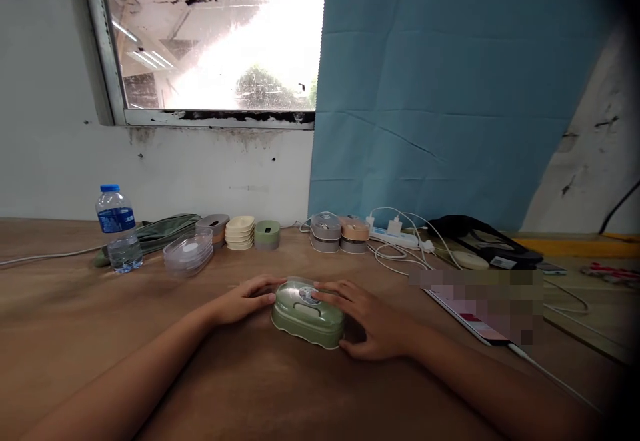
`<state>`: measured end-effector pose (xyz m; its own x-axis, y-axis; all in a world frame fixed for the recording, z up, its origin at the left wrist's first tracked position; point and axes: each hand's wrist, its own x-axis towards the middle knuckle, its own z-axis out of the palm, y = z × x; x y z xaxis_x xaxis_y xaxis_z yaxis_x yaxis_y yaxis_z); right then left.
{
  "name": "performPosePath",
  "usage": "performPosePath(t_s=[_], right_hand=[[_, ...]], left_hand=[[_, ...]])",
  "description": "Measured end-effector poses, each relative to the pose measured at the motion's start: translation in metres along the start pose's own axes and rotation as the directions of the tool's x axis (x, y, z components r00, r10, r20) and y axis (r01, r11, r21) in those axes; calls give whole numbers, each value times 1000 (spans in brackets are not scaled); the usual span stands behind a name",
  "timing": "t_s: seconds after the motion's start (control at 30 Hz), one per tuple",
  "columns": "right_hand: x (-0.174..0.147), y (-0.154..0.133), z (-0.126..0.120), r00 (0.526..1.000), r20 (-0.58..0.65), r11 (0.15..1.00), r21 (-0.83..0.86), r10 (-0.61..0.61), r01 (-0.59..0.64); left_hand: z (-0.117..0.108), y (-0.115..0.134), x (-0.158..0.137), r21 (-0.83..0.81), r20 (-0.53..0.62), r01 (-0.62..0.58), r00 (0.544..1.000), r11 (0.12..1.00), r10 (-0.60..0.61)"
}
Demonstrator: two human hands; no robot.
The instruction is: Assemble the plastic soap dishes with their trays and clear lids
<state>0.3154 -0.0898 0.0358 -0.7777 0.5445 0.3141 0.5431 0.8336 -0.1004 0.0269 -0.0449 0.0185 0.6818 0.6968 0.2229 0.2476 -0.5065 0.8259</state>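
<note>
A small green plastic box [309, 318] with rounded corners sits on the brown table, under a clear cover with a wavy lower edge. On its top are a round sticker [309, 294] and a long slot-like recess. My left hand [253, 300] holds the box's left end, thumb and fingers against the side. From the right, my right hand [373, 321] spans the box, its fingers reaching over the top near the sticker and its thumb at the front right corner. The box is held between both hands; its underside is hidden.
Behind stand clear plastic covers [187, 254], stacked cream trays [240, 233], a green container [267, 235] and two lidded boxes [326, 232]. A water bottle [118, 231] is at left. Cables, a power strip [395, 236] and a tablet-like device [467, 318] lie right.
</note>
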Motion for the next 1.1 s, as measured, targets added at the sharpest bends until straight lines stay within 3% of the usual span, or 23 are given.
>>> performPosePath(t_s=[0.13, 0.23, 0.33, 0.5, 0.63, 0.73, 0.83, 1.0, 1.1], right_hand=[[6, -1, 9, 992, -83, 977, -183, 91, -105], [28, 1, 20, 968, -78, 899, -358, 239, -251], [65, 12, 31, 929, -102, 831, -420, 356, -365], [133, 47, 50, 825, -166, 712, -433, 539, -553], [164, 72, 56, 745, -228, 628, -417, 627, -657], [173, 83, 57, 717, -257, 606, -397, 648, -689], [180, 86, 56, 730, -276, 631, -370, 626, -682], [204, 78, 60, 827, -277, 775, -298, 489, -558], [220, 76, 66, 853, -245, 831, -218, 461, -512]], left_hand=[[0, -7, 3, 293, -272, -13, 957, 956, 96], [-3, -13, 6, 347, -464, 60, 878, 936, 116], [-9, -16, 6, 336, -603, 174, 795, 926, 70], [-15, -16, 4, 331, -694, 255, 718, 909, 51], [-15, -16, 3, 344, -695, 278, 718, 897, 44], [-15, -16, 4, 346, -700, 301, 713, 889, 32], [-16, -17, 4, 342, -708, 320, 706, 884, 19], [-18, -21, 5, 331, -717, 347, 697, 878, -5], [-18, -22, 5, 336, -714, 353, 700, 873, -7]])
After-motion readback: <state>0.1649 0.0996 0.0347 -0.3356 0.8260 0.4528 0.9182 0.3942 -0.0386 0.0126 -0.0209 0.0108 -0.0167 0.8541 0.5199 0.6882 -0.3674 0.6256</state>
